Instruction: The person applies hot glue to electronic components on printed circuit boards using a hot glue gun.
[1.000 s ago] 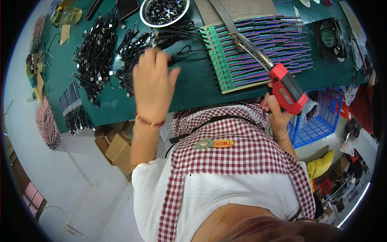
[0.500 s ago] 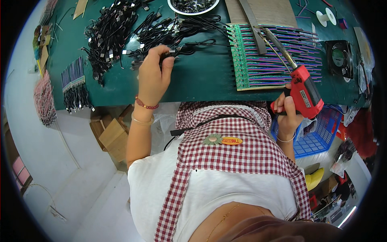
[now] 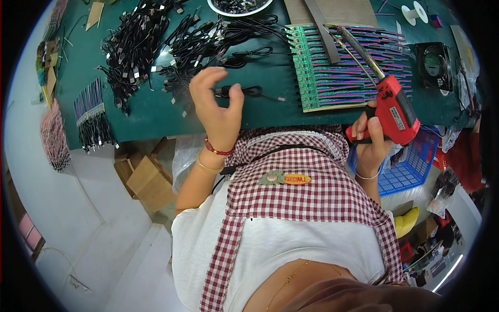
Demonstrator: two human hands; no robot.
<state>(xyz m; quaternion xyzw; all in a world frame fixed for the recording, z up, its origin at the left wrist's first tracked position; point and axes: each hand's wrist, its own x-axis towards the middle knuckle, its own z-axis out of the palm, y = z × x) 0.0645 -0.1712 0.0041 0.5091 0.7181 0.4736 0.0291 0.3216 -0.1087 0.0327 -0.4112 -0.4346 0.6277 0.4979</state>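
My left hand point(image 3: 218, 112) hovers over the near part of the green table, thumb and fingers spread, holding nothing that I can see. Just by its thumb lies a coiled black cable point(image 3: 253, 90), its thin end pointing right; part of the cable is hidden behind the fingers. In my right hand point(image 3: 371, 140) is a red soldering gun point(image 3: 392, 112), gripped by the handle. Its long metal tip slants up and left over a panel of green circuit boards point(image 3: 306, 78) with rows of dark, purple and pink wires. A flat grey metal strip point(image 3: 323, 34) rests across the panel.
Heaps of black cables point(image 3: 135, 47) cover the table's left and middle. A white bowl point(image 3: 240, 11) of small parts stands at the back. Right of the panel are a dark fan point(image 3: 434, 67) and a white spool point(image 3: 414, 13). A blue basket point(image 3: 400, 179) stands below the table edge.
My left hand has moved right and nearer to me, and its fingers have spread. A coiled black cable now lies beside it. My right hand still holds the soldering gun in nearly the same place.
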